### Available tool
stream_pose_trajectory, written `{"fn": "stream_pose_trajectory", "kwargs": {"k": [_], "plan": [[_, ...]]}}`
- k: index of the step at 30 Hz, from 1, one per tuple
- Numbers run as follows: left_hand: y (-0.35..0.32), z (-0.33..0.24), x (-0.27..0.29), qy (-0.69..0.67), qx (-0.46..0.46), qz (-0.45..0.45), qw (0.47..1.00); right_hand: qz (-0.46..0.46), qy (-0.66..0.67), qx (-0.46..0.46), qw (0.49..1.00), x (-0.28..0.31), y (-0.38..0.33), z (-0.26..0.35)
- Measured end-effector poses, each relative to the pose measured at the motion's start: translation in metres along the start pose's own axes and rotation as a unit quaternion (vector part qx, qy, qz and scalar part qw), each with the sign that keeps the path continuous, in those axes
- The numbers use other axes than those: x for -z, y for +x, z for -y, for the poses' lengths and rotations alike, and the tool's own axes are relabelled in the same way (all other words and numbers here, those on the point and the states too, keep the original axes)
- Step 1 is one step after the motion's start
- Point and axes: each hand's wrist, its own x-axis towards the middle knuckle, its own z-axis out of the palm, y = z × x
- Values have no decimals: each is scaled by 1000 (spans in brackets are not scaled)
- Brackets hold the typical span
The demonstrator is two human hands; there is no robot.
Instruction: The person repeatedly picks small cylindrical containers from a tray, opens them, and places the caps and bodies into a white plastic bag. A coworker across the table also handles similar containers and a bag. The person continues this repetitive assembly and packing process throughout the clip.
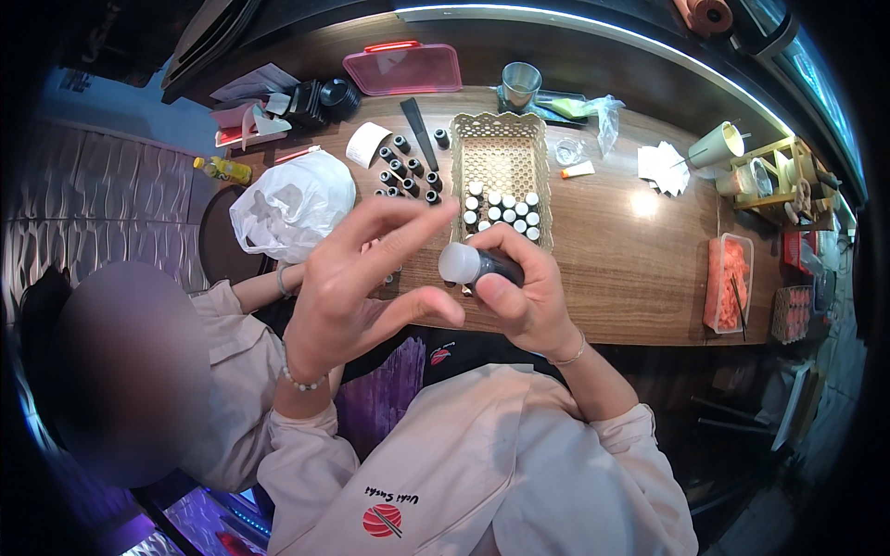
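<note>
1. Bottle (484,265), small and dark with a white cap, is being gripped in the closed right hand (524,296), raised above the near edge of the surface (630,259) and just in front of the chest.
2. Its long axis is being kept nearly level, running left to right across the view, with the white cap (457,263) pointing toward the left hand (357,287).
3. The left hand is being held open beside it, fingers spread and nothing gripped; its thumb tip is being brought up just beside the cap, though contact cannot be told. This is the hand nearer to the cap end, while the dark body is being covered by the right fingers.
4. Just beyond the hands, more white-capped bottles (502,211) are being kept upright in the near end of a woven cream basket (502,171), whose far half is showing bare.
5. To the left of the basket, uncapped dark bottles (406,174) are being left standing in a loose group, near a white plastic bag (295,206).
6. Farther off, a pink lidded box (403,69) and a metal cup (521,83) are being kept at the far side.
</note>
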Motion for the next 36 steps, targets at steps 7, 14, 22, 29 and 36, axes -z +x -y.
{"fn": "stream_pose_trajectory", "kwargs": {"k": [7,14,22,29,36], "plan": [[-1,-5,-13,38,-58,-6,998,57,47,-69,995,8,0,8],[9,-4,-16,-10,-84,-35,996,45,113,-119,985,10,-3,8],[1,-11,-18,76,-57,-12,995,8,-21,-27,999,8,-4,7],[8,5,-16,22,-127,-4,992,42,120,-129,983,10,-3,14],[7,-5,-11,6,-1,25,1000,17,33,-58,998,11,0,7]]}}
